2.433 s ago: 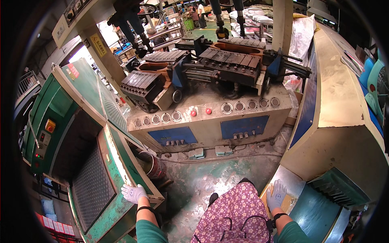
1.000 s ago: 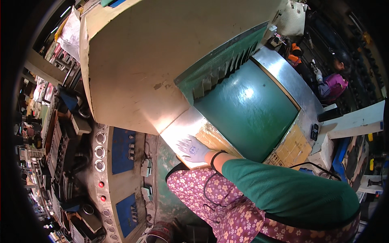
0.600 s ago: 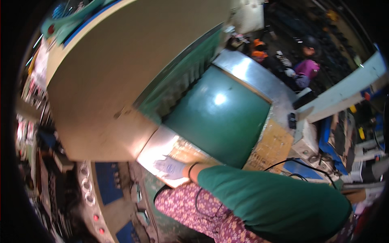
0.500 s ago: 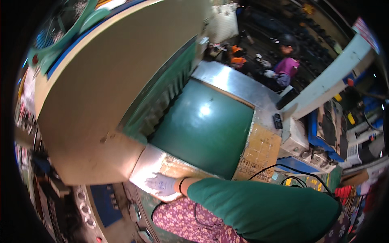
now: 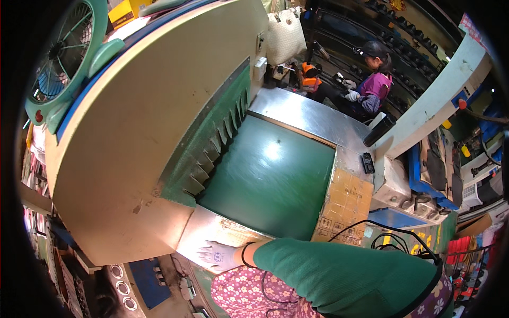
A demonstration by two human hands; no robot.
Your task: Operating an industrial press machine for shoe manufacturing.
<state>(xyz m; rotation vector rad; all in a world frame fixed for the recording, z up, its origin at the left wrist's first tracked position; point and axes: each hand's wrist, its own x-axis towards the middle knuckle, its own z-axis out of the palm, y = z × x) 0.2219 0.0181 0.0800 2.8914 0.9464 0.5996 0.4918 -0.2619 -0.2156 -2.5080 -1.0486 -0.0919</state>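
Observation:
My right hand (image 5: 217, 255), in a pale grey glove, lies with fingers stretched out on the bright near-left edge of a metal worktable (image 5: 204, 225). It holds nothing. A dark band circles its wrist, and a green sleeve (image 5: 344, 270) covers the forearm, which crosses from the lower right. Beyond the hand is a smooth green panel or belt (image 5: 270, 177) set into the tabletop. Along the panel's left side hangs a green strip curtain (image 5: 212, 143), fixed to a large beige housing (image 5: 132, 138). I do not see my left hand.
Brown cardboard (image 5: 344, 204) covers the table's right side, near a small black device (image 5: 367, 162) and a black cylinder (image 5: 379, 130). A black cable (image 5: 366, 223) loops at the right. A co-worker (image 5: 374, 79) sits beyond the table. A green fan (image 5: 61, 53) stands upper left.
The view has shifted slightly and is sharper; most things sit a little lower and to the right. My right hand stays flat on the table edge, with its fingers more spread.

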